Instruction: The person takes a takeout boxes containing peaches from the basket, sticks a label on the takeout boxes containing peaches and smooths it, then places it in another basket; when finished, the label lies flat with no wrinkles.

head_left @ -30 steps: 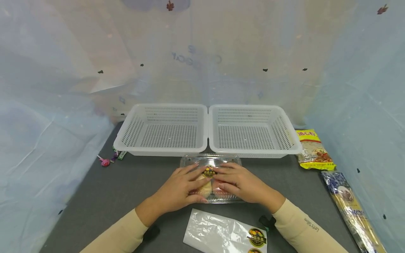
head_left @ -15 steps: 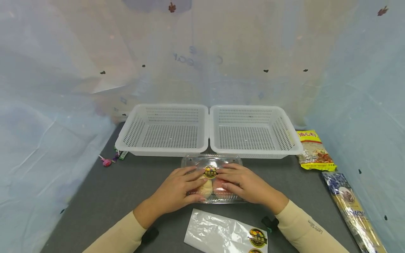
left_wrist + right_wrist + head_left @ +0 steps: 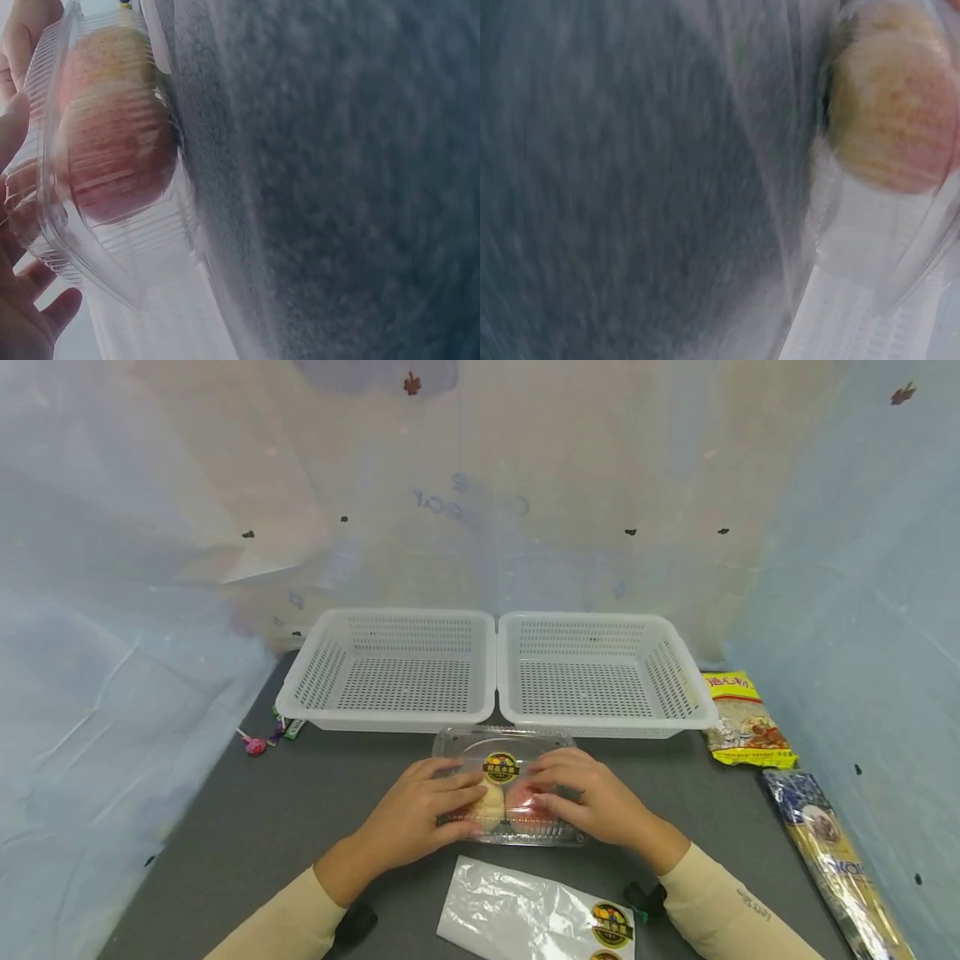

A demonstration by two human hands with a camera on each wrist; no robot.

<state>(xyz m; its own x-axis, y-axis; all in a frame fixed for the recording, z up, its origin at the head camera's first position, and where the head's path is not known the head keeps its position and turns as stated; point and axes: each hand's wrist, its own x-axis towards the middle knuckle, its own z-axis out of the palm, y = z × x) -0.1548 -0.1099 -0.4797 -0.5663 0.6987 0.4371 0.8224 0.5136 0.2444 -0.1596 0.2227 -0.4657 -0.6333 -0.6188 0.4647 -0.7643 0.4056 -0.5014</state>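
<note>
A clear plastic clamshell box [image 3: 457, 742] stands closed on the dark table, with a round black-and-yellow sticker [image 3: 501, 768] on its lid. Inside are a yellowish round fruit [image 3: 491, 808] and a redder one [image 3: 522, 810], possibly apples or peaches. My left hand [image 3: 416, 810] rests on the box's left side with spread, slightly bent fingers. On the right part of the lid lies my right hand [image 3: 600, 797], fingers loosely extended. The left wrist view shows the ribbed box wall with fruit [image 3: 120, 150] behind it. In the right wrist view the fruit [image 3: 892, 112] shows, but my right hand is almost out of sight.
Two white perforated baskets [image 3: 405, 725] [image 3: 600, 727] stand behind the box. A sticker sheet [image 3: 517, 906] lies in front. A yellow food packet [image 3: 750, 718] and a long pasta-like packet [image 3: 832, 860] are at right. Lollipops [image 3: 255, 746] lie at left.
Both hands have slid outward from the lid's middle, the left one leftward and the right one rightward. More of the sticker and the fruit now shows. The box stays in place.
</note>
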